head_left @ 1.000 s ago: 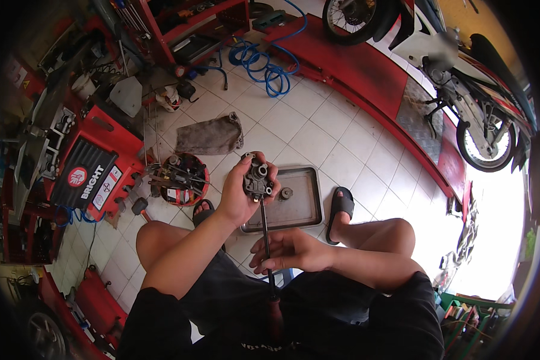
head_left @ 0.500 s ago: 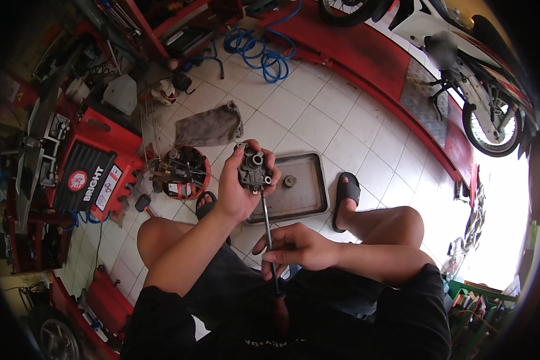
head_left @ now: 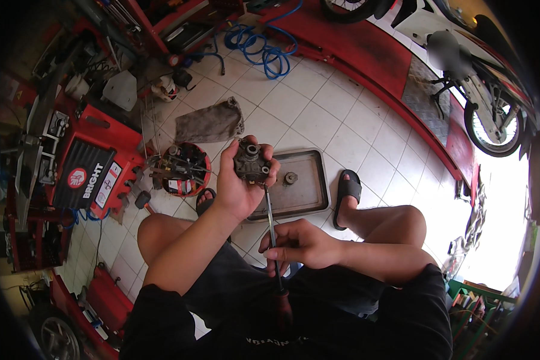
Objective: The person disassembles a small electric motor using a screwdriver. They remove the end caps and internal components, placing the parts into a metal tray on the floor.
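My left hand (head_left: 237,183) is raised over my knees and grips a dark grey metal engine part (head_left: 251,163) with round ports on top. My right hand (head_left: 298,245) pinches the thin shaft of a long screwdriver (head_left: 272,231). Its tip touches the underside of the part, and its dark red handle points down toward my lap. Below both hands, on the white tile floor, lies a flat metal tray (head_left: 309,195) with one small round piece (head_left: 290,178) in it.
A round red container of parts (head_left: 182,169) and a grey rag (head_left: 211,123) lie to the left of the tray. A red tool chest (head_left: 87,168) stands further left. A blue coiled hose (head_left: 264,48) and a motorcycle (head_left: 468,72) on a red ramp are behind.
My left hand has turned the metal part slightly, and my right hand has slid a little along the screwdriver shaft. Both stay in much the same place.
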Motion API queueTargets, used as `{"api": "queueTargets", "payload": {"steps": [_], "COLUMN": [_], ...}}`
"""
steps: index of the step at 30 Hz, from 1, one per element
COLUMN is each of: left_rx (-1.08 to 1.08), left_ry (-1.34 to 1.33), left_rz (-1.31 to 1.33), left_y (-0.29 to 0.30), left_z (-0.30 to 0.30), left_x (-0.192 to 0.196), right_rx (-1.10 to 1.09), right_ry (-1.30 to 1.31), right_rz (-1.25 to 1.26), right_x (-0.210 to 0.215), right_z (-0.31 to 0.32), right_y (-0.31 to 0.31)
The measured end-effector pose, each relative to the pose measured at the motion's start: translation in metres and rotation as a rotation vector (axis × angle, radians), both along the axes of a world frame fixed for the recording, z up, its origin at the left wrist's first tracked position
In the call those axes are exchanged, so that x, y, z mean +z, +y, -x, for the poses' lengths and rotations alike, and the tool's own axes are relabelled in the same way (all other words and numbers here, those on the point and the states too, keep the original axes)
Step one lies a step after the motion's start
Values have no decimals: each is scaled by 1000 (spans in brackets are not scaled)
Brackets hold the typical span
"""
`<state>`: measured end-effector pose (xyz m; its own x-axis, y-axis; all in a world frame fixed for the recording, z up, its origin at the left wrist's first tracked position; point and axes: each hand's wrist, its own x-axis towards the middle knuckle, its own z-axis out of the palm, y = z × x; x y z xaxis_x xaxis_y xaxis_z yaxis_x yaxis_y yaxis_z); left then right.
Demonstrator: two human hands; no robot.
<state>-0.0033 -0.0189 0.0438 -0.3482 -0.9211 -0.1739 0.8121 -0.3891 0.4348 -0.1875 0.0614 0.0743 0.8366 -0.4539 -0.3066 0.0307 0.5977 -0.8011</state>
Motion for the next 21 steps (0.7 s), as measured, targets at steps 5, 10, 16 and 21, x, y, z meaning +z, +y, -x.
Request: {"api": "queueTargets", "payload": {"steps": [5, 10, 16, 21], "left_rx": [-40, -35, -19, -39], "left_ry": [70, 120, 143, 174], "left_rz": [-40, -100, -192, -214], "left_y": [0, -1, 0, -1], "left_z": [0, 2, 1, 4], "left_x": [-10, -13, -9, -11], "right_rx": [3, 5, 18, 25], "right_ry": [-4, 6, 23, 42], "right_rz": [-24, -35, -27, -22], "right_x": [-4, -3, -5, -3], "right_z": [-3, -4, -6, -7], "right_y": [-1, -1, -2, -2]}}
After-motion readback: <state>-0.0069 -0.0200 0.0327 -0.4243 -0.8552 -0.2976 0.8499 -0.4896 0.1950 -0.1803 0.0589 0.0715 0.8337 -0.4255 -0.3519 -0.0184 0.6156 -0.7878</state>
